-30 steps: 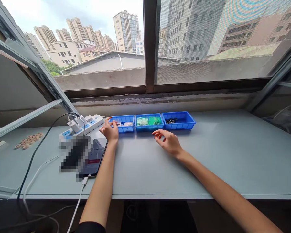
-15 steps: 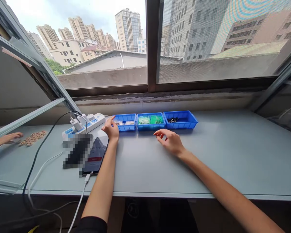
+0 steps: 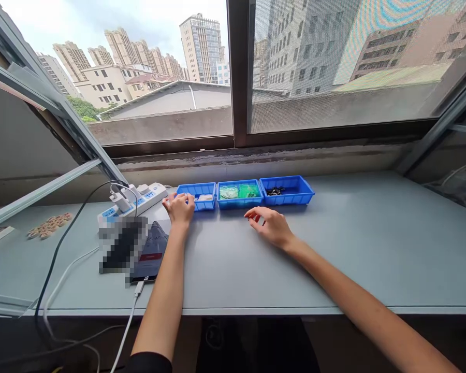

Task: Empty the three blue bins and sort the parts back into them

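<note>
My left hand (image 3: 180,208) is at the front left corner of the left blue bin (image 3: 197,189), its bent fingers apart and nothing visible in them. Small pale packets (image 3: 205,197) lie in that bin. My right hand (image 3: 271,227) hovers or rests just in front of the middle blue bin (image 3: 239,203), which holds green-tinted plastic bags (image 3: 238,191). Its fingers curve with a gap to the thumb, and I see nothing between them. Small black parts (image 3: 275,191) lie in the right blue bin (image 3: 298,198).
A white power strip (image 3: 153,195) with plugs stands left of the bins. Before it lie a phone (image 3: 152,254) on a white cable (image 3: 129,316) and a pixelated dark object (image 3: 124,246). Small brown pieces (image 3: 49,226) lie farther left, past a black cable (image 3: 58,246).
My left hand has turned and spread its fingers at the bin's corner. My right hand has barely moved. At far left another person's hand has gone, and a white-edged item now shows.
</note>
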`<state>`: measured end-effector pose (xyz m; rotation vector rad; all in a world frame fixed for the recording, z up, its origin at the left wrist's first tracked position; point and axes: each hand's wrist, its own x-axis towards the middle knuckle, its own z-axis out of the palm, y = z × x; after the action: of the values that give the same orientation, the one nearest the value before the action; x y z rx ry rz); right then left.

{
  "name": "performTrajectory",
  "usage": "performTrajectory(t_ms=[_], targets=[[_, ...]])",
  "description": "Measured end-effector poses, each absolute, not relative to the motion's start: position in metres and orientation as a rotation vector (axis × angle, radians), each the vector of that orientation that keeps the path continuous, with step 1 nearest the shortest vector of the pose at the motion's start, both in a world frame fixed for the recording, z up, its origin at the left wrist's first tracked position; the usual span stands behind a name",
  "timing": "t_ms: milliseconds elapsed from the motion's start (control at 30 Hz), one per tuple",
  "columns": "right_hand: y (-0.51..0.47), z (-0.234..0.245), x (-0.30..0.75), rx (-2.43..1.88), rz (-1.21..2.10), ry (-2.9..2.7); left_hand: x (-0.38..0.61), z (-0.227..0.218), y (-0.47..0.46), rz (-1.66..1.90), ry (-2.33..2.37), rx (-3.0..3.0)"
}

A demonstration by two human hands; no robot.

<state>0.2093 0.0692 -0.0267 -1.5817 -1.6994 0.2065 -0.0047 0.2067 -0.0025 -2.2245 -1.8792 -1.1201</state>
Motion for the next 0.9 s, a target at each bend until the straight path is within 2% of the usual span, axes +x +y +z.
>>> performTrajectory(t_ms=[233, 433, 900], targets=[[0.069, -0.025, 0.210, -1.595, 0.213, -1.722, -0.005, -0.009, 0.211, -1.033, -1.899, -2.257], [0.068, -0.024, 0.210, -1.592, 0.212, -1.743, -0.004, -0.008, 0.209, -1.124, -1.857, -2.170], [0.068, -0.023, 0.211, -1.567, 0.126, -1.831, -0.003, -0.007, 0.200, -1.130, -2.192, -1.859]])
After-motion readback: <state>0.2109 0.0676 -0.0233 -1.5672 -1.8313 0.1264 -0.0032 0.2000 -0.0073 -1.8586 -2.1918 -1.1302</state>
